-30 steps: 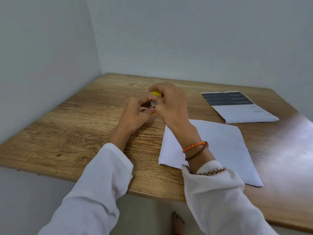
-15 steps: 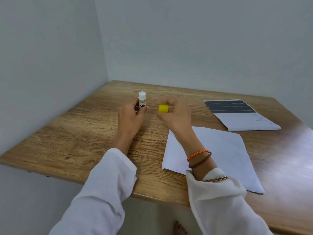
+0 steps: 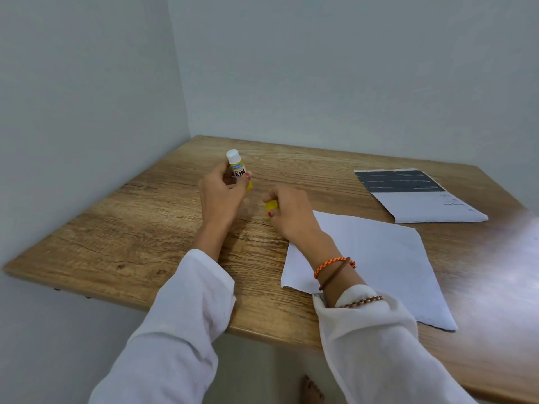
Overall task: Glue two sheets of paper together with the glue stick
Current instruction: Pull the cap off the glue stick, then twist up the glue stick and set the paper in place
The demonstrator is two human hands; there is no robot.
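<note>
While my left hand (image 3: 223, 193) gripped the uncapped glue stick (image 3: 236, 168) upright above the desk (image 3: 131, 228), my right hand (image 3: 287, 212) pinched its yellow cap (image 3: 271, 205) beside the white sheet (image 3: 376, 258).

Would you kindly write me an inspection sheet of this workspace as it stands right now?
Surface: wooden table set into a wall corner, glare at its right edge.
Job's things: glue stick uncapped, upright, off the table; yellow cap separate; blank sheet flat at the near right; printed sheet flat beyond it, dark band at its far end, the two sheets apart.
Clutter: nothing seen.
Grippers: left hand holds the glue stick; right hand pinches the cap low over the table, wrist over the blank sheet.
Cables: nothing seen.
Surroundings: plain grey walls on two sides; a bare foot below the table edge.
</note>
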